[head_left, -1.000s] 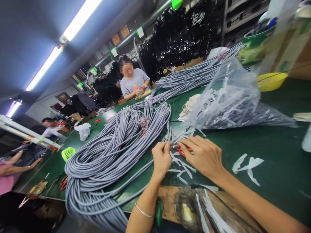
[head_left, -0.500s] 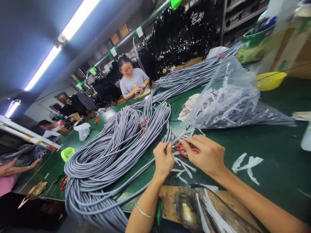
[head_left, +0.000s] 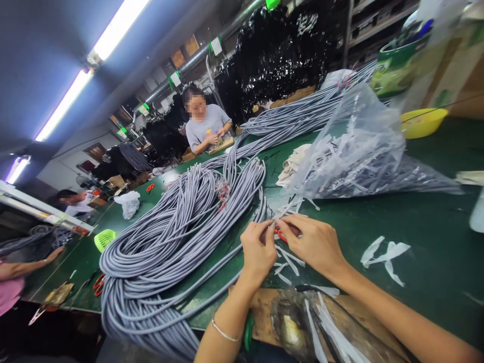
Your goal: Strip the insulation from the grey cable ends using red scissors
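Note:
In the head view my left hand (head_left: 259, 247) is closed, thumb and forefinger pinched together. A grey cable (head_left: 221, 264) runs in from the left to this hand, and its end is hidden by the fingers. My right hand (head_left: 312, 239) pinches with its fingertips right against the left ones; the small thing between them is too hidden to make out. Red-handled scissors or pliers (head_left: 282, 235) lie on the table just behind the fingers, mostly covered. White strips (head_left: 290, 259) are scattered beneath the right hand.
Coiled grey cables (head_left: 151, 242) fill the table's left half. A clear bag of white scraps (head_left: 351, 161) stands behind my hands, a yellow bowl (head_left: 423, 123) beyond it. A wooden board (head_left: 260, 312) lies at the front edge. A co-worker (head_left: 206, 121) sits opposite.
My right hand has shifted slightly left, and the fingertips of both hands have come closer together. The red handles are now more covered.

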### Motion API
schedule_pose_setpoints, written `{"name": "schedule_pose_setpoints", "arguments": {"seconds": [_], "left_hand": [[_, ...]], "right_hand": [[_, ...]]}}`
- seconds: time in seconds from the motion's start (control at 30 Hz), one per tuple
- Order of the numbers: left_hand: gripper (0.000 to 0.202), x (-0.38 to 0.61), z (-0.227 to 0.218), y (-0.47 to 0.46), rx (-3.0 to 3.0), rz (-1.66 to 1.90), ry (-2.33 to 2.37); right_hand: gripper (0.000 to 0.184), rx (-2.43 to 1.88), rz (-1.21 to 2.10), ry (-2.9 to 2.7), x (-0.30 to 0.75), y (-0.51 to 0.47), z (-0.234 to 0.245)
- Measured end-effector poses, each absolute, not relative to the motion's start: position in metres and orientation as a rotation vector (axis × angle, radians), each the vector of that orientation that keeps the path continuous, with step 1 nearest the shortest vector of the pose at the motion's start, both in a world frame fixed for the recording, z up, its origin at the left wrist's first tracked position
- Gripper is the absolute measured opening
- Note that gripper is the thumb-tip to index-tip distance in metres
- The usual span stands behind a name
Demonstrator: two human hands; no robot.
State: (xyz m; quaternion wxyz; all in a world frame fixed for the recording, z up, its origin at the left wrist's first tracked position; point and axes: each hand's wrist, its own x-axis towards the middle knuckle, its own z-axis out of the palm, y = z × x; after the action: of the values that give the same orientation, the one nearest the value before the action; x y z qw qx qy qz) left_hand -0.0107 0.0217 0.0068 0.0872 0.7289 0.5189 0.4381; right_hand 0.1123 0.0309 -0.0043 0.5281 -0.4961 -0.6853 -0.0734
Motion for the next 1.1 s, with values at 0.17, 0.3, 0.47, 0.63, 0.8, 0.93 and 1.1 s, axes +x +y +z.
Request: {"name": "schedule_pose_setpoints", "arguments": {"seconds": [0.17,0.3,0.47,0.63,0.8,0.93,1.1], "left_hand": [[0.025,-0.007,0.008,0.017,2.311,1.238,1.626],[0.024,-0.009,0.008,0.023,2.149,1.052,1.644],[0.034,-0.016,0.009,0.031,1.995,1.086,1.632],[0.036,-0.017,0.012,0.024,1.954,1.183,1.576],[0.033,-0.015,0.013,0.02,1.997,1.217,1.521],[0.032,-0.015,0.014,0.02,2.025,1.233,1.521],[0.031,-0.015,0.014,0.02,2.036,1.253,1.511]], "right_hand": [[0.028,-1.121,-0.124,-1.609,0.11,0.028,-0.005],[0.023,-0.804,-0.169,-1.661,0.105,0.018,0.005],[0.024,-0.927,-0.303,-1.663,0.112,0.021,0.01],[0.026,-1.107,-0.474,-1.734,0.122,0.031,0.007],[0.029,-1.091,-0.474,-1.764,0.12,0.03,0.006],[0.028,-1.115,-0.447,-1.772,0.12,0.03,0.005],[0.026,-1.11,-0.436,-1.769,0.122,0.031,0.005]]}}
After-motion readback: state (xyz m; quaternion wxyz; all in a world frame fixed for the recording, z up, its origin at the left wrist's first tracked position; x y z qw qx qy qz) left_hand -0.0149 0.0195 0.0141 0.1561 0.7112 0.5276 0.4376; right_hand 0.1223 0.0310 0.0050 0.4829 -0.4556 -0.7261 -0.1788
